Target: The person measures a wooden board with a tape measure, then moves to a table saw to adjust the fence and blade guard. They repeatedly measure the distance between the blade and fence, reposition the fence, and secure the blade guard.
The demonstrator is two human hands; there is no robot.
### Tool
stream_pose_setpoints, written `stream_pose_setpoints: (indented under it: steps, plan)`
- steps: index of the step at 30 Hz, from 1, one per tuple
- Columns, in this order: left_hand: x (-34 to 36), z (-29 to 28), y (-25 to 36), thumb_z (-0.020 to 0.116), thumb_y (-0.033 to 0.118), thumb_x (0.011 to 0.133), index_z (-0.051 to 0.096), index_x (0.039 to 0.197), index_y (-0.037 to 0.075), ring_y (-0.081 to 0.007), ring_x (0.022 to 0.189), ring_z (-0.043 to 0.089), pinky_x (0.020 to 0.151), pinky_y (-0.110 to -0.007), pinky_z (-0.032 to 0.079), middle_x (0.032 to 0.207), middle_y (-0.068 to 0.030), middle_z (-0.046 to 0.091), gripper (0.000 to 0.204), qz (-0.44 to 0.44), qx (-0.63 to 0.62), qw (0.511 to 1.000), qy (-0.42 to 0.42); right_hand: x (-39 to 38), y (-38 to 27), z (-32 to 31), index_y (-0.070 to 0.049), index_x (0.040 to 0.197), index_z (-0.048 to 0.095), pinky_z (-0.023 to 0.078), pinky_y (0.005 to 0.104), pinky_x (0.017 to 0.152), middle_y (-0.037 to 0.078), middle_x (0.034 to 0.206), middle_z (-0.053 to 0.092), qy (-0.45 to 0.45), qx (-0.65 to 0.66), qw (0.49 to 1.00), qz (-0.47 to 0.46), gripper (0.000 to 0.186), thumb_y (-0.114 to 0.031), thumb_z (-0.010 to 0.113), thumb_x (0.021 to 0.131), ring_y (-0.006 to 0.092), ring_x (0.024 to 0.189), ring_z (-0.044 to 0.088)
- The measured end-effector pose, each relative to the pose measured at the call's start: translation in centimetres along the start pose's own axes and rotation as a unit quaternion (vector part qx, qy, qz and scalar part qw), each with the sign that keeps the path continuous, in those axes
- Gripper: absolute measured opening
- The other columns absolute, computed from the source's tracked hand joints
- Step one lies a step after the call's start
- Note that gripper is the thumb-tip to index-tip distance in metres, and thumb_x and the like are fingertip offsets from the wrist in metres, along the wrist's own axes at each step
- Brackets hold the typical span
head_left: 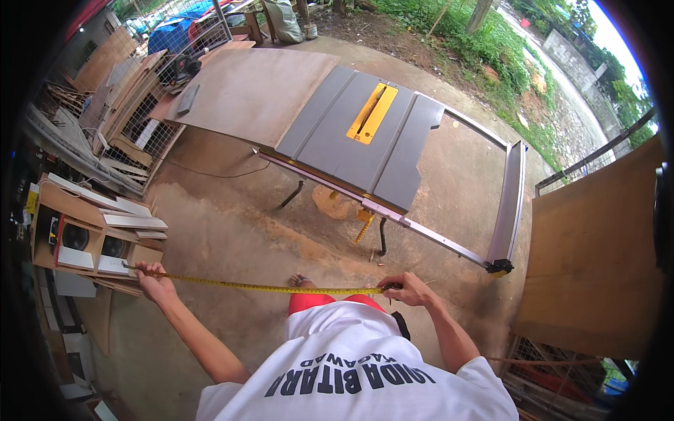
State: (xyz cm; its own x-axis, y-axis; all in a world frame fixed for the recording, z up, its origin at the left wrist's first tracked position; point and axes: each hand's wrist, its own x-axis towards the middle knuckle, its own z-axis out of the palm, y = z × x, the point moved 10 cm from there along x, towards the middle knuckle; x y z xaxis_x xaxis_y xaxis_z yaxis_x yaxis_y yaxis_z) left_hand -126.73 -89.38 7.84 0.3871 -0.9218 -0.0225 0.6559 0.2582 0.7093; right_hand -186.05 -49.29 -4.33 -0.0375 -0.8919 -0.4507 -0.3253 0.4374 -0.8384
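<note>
Tape measure (274,288): long, thin, yellow strip. Left hand (153,278) pinches near one end, right hand (413,289) grips other; hands wide apart. Gray saw table (330,151), flat, grooved.

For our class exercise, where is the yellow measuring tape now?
In the head view, the yellow measuring tape stretches from the left hand at lower left to the right hand just past centre, near the red shorts.
</note>
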Motion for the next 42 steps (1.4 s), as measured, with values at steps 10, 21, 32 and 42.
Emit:
stream_pose_setpoints:
  steps: [10,21,32,42]
  plan:
    - [4.7,0.8,-3.2,0.052,0.023,0.108,0.057,0.114,0.004,-0.0156,0.089,0.059,0.086,-0.031,0.053,0.103,-0.0059,0.063,0.02,-0.067,0.115,0.991,-0.021,8.9,-9.6,6.4,0.0,0.112,0.071,0.054,0.0354,0.076,0.015,0.094,0.074,-0.007,-0.039,0.999,-0.025,0.041,-0.025,0.065,0.08,0.0232,0.08,0.068]
    - [-21.3,13.1,-18.2,0.056,0.044,0.104,0.049,0.139,0.001,-0.0298,0.123,0.059,0.108,-0.042,0.043,0.148,-0.0166,0.05,0.056,-0.396,0.28,0.825,-0.291,13.5,-23.5,9.5,-0.004,0.147,0.039,0.051,0.0323,0.078,0.014,0.095,0.071,0.18,0.244,0.951,-0.058,0.069,-0.016,0.068,0.085,0.0197,0.084,0.064]
    - [-32.1,14.9,-25.9,0.045,0.055,0.104,0.049,0.138,0.002,-0.0361,0.124,0.057,0.111,-0.045,0.042,0.135,-0.0193,0.057,0.064,-0.659,0.047,0.716,-0.227,11.2,-23.5,7.8,0.002,0.151,0.035,0.044,0.0495,0.106,0.032,0.129,0.057,0.271,-0.02,0.948,-0.165,0.072,-0.032,0.067,0.096,0.0441,0.124,0.054]
    - [-29.8,8.5,-31.5,0.055,0.027,0.102,0.063,0.115,0.013,-0.0198,0.103,0.064,0.069,-0.038,0.057,0.114,-0.0075,0.067,0.021,-0.444,0.452,0.711,-0.306,-7.7,20.9,-4.2,-0.006,0.111,0.052,0.05,0.0288,0.056,0.006,0.089,0.059,0.593,0.534,0.576,0.18,0.04,-0.042,0.066,0.098,0.0125,0.073,0.058]
